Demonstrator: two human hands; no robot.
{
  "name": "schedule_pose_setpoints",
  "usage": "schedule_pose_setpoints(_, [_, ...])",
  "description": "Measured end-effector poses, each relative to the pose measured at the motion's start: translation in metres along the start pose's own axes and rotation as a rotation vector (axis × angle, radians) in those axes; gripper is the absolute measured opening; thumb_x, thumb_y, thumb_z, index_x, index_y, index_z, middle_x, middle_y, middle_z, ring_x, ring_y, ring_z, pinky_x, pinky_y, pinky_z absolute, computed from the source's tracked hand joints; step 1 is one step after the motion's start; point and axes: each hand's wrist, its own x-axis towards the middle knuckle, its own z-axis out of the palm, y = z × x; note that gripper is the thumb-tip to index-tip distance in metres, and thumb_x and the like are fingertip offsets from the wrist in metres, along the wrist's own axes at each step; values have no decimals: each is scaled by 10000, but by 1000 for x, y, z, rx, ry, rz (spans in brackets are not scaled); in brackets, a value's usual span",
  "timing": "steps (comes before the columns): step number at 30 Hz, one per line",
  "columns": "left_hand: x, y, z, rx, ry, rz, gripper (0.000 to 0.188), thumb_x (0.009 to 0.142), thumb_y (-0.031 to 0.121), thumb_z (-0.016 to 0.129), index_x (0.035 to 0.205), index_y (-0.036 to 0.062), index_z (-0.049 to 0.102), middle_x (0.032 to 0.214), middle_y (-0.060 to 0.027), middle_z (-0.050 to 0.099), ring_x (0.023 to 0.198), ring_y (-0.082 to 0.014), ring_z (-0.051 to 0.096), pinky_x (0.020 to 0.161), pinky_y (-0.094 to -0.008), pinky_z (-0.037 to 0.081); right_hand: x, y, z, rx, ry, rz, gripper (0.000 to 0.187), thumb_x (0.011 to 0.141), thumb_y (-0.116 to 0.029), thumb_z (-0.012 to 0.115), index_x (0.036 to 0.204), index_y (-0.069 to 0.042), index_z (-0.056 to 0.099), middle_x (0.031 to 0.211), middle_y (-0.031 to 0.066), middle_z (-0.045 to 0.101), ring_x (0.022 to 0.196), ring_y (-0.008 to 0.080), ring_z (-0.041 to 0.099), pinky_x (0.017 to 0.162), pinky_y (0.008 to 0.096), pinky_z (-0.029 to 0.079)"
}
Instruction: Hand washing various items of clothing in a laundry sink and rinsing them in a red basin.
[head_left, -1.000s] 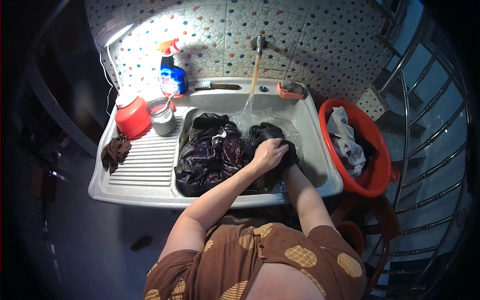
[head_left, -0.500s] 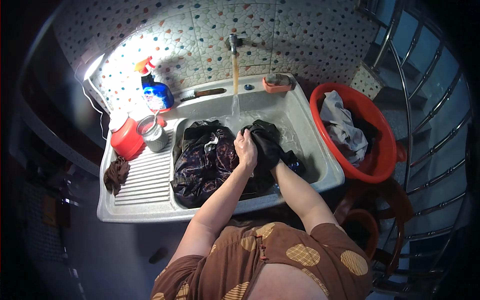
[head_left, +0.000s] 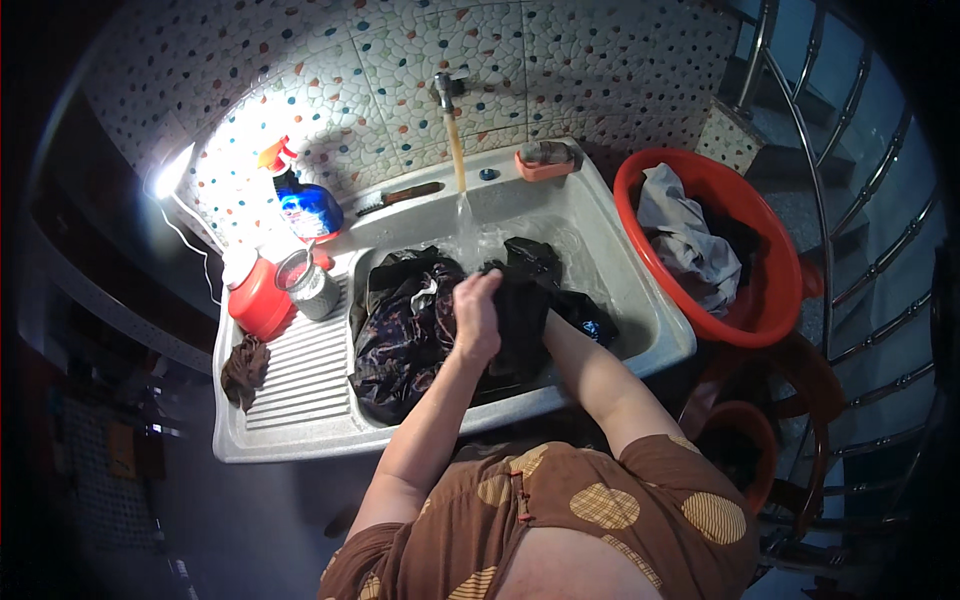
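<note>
A wet black garment (head_left: 522, 325) is bunched up over the sink basin (head_left: 600, 215). My left hand (head_left: 478, 315) grips its left side, with the fingers curled at the cloth's upper edge. From the right my other forearm reaches in behind the same garment, and the cloth hides my right hand and its fingers. Dark patterned clothes (head_left: 405, 335) lie heaped in the left part of the basin, beside my left hand. Water runs from the tap (head_left: 447, 90) into the basin just beyond the garment.
A ribbed drainboard (head_left: 305, 385) bears a red container (head_left: 262, 300), a glass jar (head_left: 312, 290) and a brown cloth (head_left: 245, 372). Behind stand a blue spray bottle (head_left: 308, 208), a brush (head_left: 400, 197) and a pink soap dish (head_left: 545, 168). A red tub (head_left: 625, 215) with clothes stands right, near metal railings (head_left: 868, 245).
My left hand has shifted slightly left and nearer to me, with the black garment drawn up between my arms. The whole view has tilted a little.
</note>
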Motion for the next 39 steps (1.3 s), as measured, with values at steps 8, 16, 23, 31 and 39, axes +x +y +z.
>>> schedule_pose_setpoints(8, [-34, -26, 35, 723, -443, 130, 234, 887, 151, 526, 893, -70, 605, 728, -1, 582, 686, -63, 480, 626, -253, 429, 14, 24, -49, 50, -60, 94, 358, 886, -191, 426, 1210, -63, 506, 1195, 143, 541, 1142, 233, 496, 998, 332, 366])
schedule_pose_setpoints(16, [-26, -30, 54, 611, -525, 119, 254, 902, 177, 526, 915, -66, 600, 743, -8, 582, 705, -65, 483, 633, -255, 426, 5, 41, -105, 93, -112, 185, 348, 896, -195, 410, 1202, -64, 511, 1189, 140, 542, 1133, 226, 500, 992, 330, 371])
schedule_pose_setpoints(23, [29, -49, 17, 1164, 145, 610, 234, 862, 222, 535, 856, -4, 594, 881, -231, 569, 828, -408, 548, 736, -446, 437, 5, -12, -107, 131, -102, 272, 342, 903, -199, 398, 1195, -66, 514, 1184, 139, 542, 1127, 221, 504, 987, 329, 374])
schedule_pose_setpoints(31, [44, -67, 0, 921, 220, 305, 344, 921, 320, 448, 883, -11, 535, 795, -262, 588, 792, -440, 568, 683, -489, 426, -19, 4, -20, 1054, 170, 425, 415, 912, -293, 387, 1262, -73, 433, 1288, 107, 458, 1220, 200, 402, 1048, 324, 279])
schedule_pose_setpoints(39, [42, -44, -9, 245, -145, -58, 268, 874, 185, 542, 747, -51, 528, 673, 23, 486, 648, -102, 437, 582, -305, 384, 3, -4, -55, 42, -126, 86, 285, 927, -107, 398, 1184, -16, 481, 1163, 114, 546, 1059, 174, 533, 941, 305, 404])
